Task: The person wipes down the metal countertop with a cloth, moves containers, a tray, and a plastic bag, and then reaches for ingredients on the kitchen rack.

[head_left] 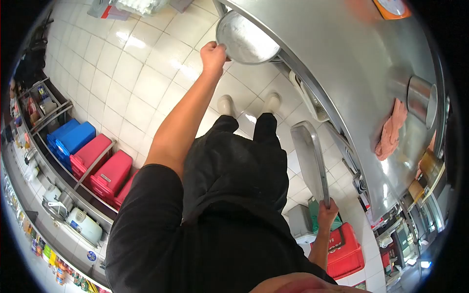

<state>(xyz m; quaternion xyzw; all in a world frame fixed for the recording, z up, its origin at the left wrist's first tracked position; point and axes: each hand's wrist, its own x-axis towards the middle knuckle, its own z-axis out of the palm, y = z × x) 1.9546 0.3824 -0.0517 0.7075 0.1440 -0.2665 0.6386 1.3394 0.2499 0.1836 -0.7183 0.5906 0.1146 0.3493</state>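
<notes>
My left hand (213, 57), stretched forward, is closed at the near-left rim of a round metal pan (247, 39). The pan's inside looks pale and streaked, and its far right side is hidden under the edge of the steel table. Lower down on the right, my right hand (328, 213) grips the end of a shallow metal tray (309, 154). This tray hangs beside my leg, tilted nearly on edge, its raised rim facing the table.
A steel table (337, 58) runs along the right, bearing a pink cloth (392, 129) and a metal pot (421, 101). A white slotted container (309, 96) sits below its edge. A red crate (344, 251) stands behind right. Blue bins (75, 141) and red bins (111, 176) line the left.
</notes>
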